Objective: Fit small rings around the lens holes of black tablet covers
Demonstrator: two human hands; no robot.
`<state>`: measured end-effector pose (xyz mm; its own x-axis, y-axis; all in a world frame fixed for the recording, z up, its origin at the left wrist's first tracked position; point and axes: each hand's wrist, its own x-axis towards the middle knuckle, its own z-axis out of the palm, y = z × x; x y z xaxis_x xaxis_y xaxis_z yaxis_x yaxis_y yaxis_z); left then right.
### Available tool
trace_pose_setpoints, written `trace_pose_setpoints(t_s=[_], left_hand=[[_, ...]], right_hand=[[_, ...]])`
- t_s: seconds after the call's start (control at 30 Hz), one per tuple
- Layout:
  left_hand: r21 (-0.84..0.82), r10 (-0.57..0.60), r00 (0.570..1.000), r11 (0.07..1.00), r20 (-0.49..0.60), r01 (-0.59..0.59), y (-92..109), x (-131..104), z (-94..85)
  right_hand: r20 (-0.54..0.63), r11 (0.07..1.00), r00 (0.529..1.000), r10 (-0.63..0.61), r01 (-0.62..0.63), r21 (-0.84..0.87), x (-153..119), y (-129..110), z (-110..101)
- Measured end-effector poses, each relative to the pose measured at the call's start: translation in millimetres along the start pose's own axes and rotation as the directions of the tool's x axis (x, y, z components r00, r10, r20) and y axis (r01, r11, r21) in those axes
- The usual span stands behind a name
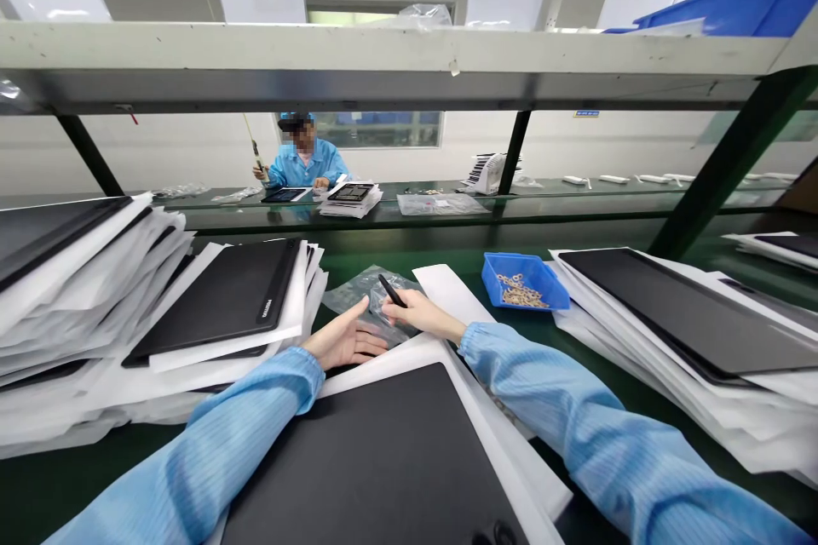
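My right hand (425, 313) is closed around a slim black pen-like tool (392, 290), which points up and to the left. Beside it my left hand (348, 341) is open, fingers stretched out, with nothing visible in it. Both hands are over a clear plastic bag (351, 294); whether they touch it I cannot tell. Nearest me lies a large flat black panel (377, 460) on white sheets (527, 473), with two dark round parts at its lower right edge. My left forearm crosses the panel's left side.
A blue tray (491, 279) of small brass-coloured parts stands right of my hands. Stacks of black panels (223, 294) and white sheets flank me on the left and right (677, 298). A shelf (383, 47) spans overhead. Across the bench a person (310, 157) in blue sits working.
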<state>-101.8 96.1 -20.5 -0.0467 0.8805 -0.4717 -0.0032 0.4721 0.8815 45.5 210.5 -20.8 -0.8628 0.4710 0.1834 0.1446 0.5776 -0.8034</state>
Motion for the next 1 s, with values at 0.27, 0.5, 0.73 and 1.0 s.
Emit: trace_pose_setpoints(t_s=[0.27, 0.5, 0.73, 1.0], left_hand=[[-0.247, 0.088, 0.992, 0.963, -0.087, -0.108, -15, 17, -16.0], [-0.321, 0.111, 0.969, 0.93, -0.221, -0.179, -18, 33, -25.8], [-0.334, 0.118, 0.962, 0.922, -0.247, -0.198, -19, 32, -27.0], [-0.287, 0.104, 0.944, 0.937, -0.313, -0.199, -18, 31, -23.2]], right_hand=[[-0.038, 0.998, 0.999, 0.016, -0.018, -0.067, 10, -5, -15], [-0.061, 0.945, 0.992, 0.107, -0.12, -0.305, 30, 23, -34], [-0.057, 0.913, 0.987, 0.149, -0.16, -0.376, 32, 37, -37], [-0.052, 0.906, 0.988, 0.146, -0.154, -0.393, 32, 46, -37]])
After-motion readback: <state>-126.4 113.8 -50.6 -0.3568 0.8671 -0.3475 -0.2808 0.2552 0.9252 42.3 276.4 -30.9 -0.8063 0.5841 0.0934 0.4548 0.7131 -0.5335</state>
